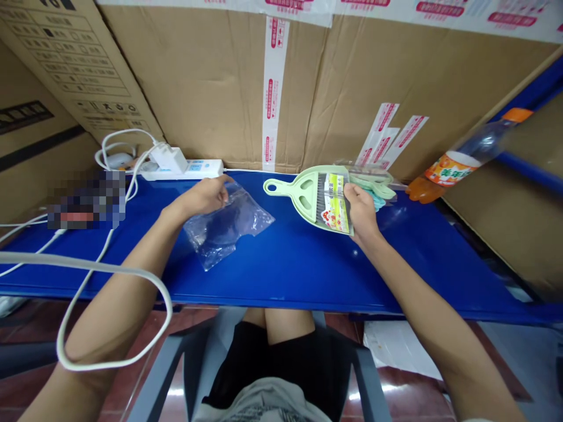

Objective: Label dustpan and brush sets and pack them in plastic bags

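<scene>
My left hand (206, 194) pinches the upper edge of a clear plastic bag (233, 220), which hangs crumpled over the blue table. In my right hand (361, 210) is a pale green dustpan (294, 191), gripped by its wide end with the handle pointing left. A small brush (310, 190) with grey bristles lies nested in the pan. Across the bristles runs a yellow and white label (335, 202), partly under my right thumb. Behind that hand are more green and teal items (373, 190) in clear wrap, partly hidden.
A white power strip (204, 169) with a plugged-in adapter stands at the back left, its white cables looping over my left forearm. An orange drink bottle (453, 167) leans at the right. Cardboard (211, 76) walls the blue table (290, 275) at the back and sides.
</scene>
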Demonstrator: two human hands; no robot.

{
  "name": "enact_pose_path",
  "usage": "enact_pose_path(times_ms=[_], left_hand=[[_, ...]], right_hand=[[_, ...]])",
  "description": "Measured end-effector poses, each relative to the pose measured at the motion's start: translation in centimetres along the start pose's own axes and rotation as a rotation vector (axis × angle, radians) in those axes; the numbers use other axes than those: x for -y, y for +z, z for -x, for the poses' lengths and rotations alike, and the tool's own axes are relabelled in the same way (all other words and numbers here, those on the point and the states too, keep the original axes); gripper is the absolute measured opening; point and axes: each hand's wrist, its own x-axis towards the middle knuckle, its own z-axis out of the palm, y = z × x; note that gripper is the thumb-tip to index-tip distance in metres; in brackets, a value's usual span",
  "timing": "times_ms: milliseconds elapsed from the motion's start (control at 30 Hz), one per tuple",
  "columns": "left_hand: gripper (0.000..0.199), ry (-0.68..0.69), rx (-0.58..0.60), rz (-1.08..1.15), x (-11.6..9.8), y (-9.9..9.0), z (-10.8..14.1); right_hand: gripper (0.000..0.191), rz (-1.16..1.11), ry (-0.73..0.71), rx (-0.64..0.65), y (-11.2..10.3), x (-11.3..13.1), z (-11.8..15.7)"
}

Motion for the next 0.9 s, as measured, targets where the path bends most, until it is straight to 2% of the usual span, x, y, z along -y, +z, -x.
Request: enact_pose_path(times_ms=[133,200,267,400,533,633,767,900], left_hand=[[0.044,0.462,-0.042,0.253,-3.7,2.2,0.7],[0.032,0.609,-0.052,0.325,-5.7,3.3,1.4],[0.021,0.706,-0.083,0.292,-7.2,3.9,2.0],[0.020,0.768,-0.150,0.205,-7.9,4.1,2.7],[0.028,0.751,-0.144,0.158,-7.5,3.8,2.9],[0.037,0.793,-0.199,0.040,-7.7,4.0,3.3],[0.045,0.899,-0.234,-0.049,-8.7,4.7,4.0],[0.042,0.983,-0.236,-0.003,-9.7,5.1,4.5]], right_hand=[[0.054,0.042,-0.099,-0.039,-0.1,0.6,0.3],[0.050,0.100,-0.178,-0.077,-0.3,0.9,0.3],[0.046,0.167,-0.229,-0.077,-0.8,1.2,0.2],[0.048,0.275,-0.185,0.075,-1.7,1.9,-0.3],[0.053,0.311,-0.070,0.230,-1.8,2.4,-0.3],[0.055,0.344,0.033,0.330,-1.4,2.3,0.0],[0.053,0.324,0.100,0.357,-0.9,1.9,0.6],[0.050,0.313,0.095,0.360,-0.3,1.9,1.4]])
